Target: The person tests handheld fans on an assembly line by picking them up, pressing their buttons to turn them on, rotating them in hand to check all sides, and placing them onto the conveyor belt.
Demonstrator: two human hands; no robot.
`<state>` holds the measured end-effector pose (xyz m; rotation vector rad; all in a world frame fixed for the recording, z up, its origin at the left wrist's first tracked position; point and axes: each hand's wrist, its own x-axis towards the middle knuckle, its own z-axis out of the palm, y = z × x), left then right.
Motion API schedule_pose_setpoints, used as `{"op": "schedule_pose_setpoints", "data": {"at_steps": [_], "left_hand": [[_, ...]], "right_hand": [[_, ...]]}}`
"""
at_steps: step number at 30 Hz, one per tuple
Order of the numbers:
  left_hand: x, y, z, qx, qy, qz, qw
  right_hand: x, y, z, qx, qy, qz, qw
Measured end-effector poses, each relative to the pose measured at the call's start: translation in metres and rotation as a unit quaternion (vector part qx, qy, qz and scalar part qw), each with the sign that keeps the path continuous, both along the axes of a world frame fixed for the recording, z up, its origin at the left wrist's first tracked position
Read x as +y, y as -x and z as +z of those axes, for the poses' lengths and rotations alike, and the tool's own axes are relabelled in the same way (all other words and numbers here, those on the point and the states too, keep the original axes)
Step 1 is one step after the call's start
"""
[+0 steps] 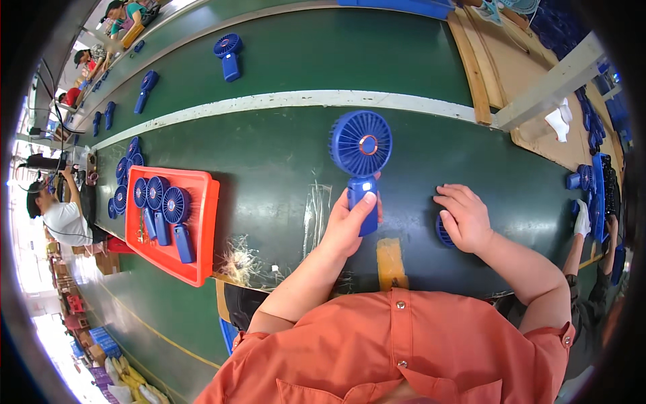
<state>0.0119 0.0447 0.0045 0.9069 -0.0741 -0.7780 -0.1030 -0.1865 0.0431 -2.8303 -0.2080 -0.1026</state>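
Note:
My left hand (352,221) is closed around the handle of a blue handheld fan (362,145), its round grille upright above the thumb. The thumb presses near a small light patch on the handle. To the right, my right hand (467,219) hovers or rests low over the green table, fingers stretched and slightly bent. Beneath its thumb side shows a round blue ribbed part (444,231), apparently another fan's grille; the rest of it is hidden by the hand, and no grip on it shows.
A red tray (209,232) holding several blue fans stands at the left, with more fans (121,168) behind it. Past a white rail (323,99), fans lie on a green belt (296,54). At the right, a co-worker's gloved hand (582,219) is beside a blue tray (598,195).

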Motion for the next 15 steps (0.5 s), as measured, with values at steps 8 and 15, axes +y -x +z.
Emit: {"op": "schedule_pose_setpoints", "data": {"at_steps": [8,15], "left_hand": [[0.000,0.005,-0.009,0.027,0.003,-0.018,0.999],[0.001,-0.001,-0.010,0.026,0.004,-0.081,0.996]], "right_hand": [[0.003,0.018,0.001,-0.120,-0.094,-0.054,0.987],[-0.013,0.110,-0.008,-0.123,-0.006,-0.150,0.981]]}}
